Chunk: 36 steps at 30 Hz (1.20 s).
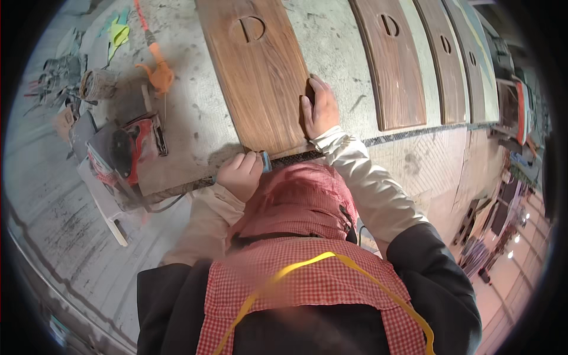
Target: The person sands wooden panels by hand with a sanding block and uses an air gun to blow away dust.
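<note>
Wooden board [260,83] lies at the worktop's [189,118] near edge, steadied by the right hand [319,109] with fingers together, flat on its right side, while the left hand [239,174], fingers clamped on a small blue tool [266,161], works its near end beside a red power sander [127,151].

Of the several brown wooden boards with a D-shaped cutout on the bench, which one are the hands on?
The leftmost, largest-looking board. The right hand rests on its right edge and the left hand is at its near corner; the other boards lie untouched to the right.
</note>
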### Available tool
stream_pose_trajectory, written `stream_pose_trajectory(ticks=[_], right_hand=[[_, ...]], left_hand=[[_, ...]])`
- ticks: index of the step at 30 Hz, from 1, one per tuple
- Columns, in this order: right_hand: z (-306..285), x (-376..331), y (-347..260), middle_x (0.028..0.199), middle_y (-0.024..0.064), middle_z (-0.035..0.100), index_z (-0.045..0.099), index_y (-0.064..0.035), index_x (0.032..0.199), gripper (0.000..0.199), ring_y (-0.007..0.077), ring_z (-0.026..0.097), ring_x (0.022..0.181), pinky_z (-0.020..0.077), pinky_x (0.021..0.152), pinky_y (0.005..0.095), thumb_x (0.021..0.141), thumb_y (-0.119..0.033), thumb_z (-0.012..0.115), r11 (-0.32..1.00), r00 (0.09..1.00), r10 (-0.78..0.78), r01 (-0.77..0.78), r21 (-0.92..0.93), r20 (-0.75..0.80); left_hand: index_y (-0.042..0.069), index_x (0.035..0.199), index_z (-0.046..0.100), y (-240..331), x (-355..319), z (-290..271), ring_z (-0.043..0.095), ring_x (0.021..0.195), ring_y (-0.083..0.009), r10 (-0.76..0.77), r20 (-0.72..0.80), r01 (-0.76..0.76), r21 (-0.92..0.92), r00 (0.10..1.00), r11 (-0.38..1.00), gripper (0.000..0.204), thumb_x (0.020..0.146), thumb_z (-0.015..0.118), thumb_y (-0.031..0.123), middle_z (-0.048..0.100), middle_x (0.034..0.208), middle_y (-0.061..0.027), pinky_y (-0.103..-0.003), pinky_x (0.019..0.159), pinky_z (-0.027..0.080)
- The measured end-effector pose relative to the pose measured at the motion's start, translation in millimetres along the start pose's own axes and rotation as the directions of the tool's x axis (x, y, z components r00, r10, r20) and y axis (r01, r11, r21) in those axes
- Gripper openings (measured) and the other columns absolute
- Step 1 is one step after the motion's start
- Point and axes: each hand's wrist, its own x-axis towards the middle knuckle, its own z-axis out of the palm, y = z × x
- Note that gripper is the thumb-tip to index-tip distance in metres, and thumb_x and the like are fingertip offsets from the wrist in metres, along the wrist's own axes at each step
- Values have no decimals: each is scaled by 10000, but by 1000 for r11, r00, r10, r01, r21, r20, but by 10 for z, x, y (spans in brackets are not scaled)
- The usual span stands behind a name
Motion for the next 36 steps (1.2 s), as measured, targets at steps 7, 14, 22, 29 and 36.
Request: stream_pose_trajectory(ticks=[7,14,22,29,36], right_hand=[[-22,-49,17,1177,225,571,527,0,1204,295,366,566,1093,450,943,391,927,-101,522,974,979,169,-147,174,-118],[-394,92,228,1178,180,617,606,-87,1197,408,322,602,1081,481,922,370,817,-198,706,933,939,179,-257,251,295],[-389,205,131,1010,148,684,608,-129,1189,462,313,649,974,507,848,391,754,-189,752,889,880,298,-396,228,369],[-267,41,190,1272,189,557,601,-118,1209,456,366,530,1171,449,979,407,785,-248,708,980,944,196,-194,-35,266],[-1086,-338,256,1167,216,598,584,-81,1217,437,385,511,1182,409,1019,422,804,-199,666,991,955,106,-123,45,277]], left_hand=[[38,864,628,257,495,206,584,765,-187,251,142,-244,-66,957,967,184,715,572,130,595,873,-63,-308,627,505],[39,875,627,452,707,357,586,774,-207,225,126,-215,-90,966,972,195,698,583,109,594,878,-60,-319,652,502],[100,827,617,626,1033,522,567,818,-203,348,288,-360,-12,892,933,113,758,558,167,564,843,-41,-317,688,492],[34,888,641,229,506,279,577,797,-220,254,229,-263,11,940,965,190,739,562,122,584,896,-65,-338,672,495],[50,893,627,214,202,42,573,692,-342,-125,176,140,-79,976,987,128,817,600,150,582,785,-133,-453,596,468]])
